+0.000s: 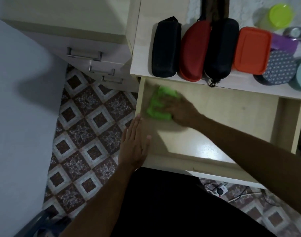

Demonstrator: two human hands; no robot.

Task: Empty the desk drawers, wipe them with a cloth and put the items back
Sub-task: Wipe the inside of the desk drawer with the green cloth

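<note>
Head view: the open drawer (214, 106) is seen pulled out below the worktop (142, 48). The green cloth (159, 104) is pressed into its far-left corner, clamped in the right hand (182, 112) grip. The left hand (135, 144) is laid flat, fingers straight, on the drawer's left wall. Cases (194, 50) are lined along the worktop edge.

- Overall: dim, muted indoor light, soft and grainy.
- Glare: pale sheen on the drawer (206, 147) floor, lower centre.
- Shadows: large soft shadow on the wall at left; arm shadow across the drawer floor.
- Blur: motion smear on the green cloth (160, 104) and right hand (182, 112).
- Distortion: wide-angle bending of straight edges toward the frame borders.
</note>
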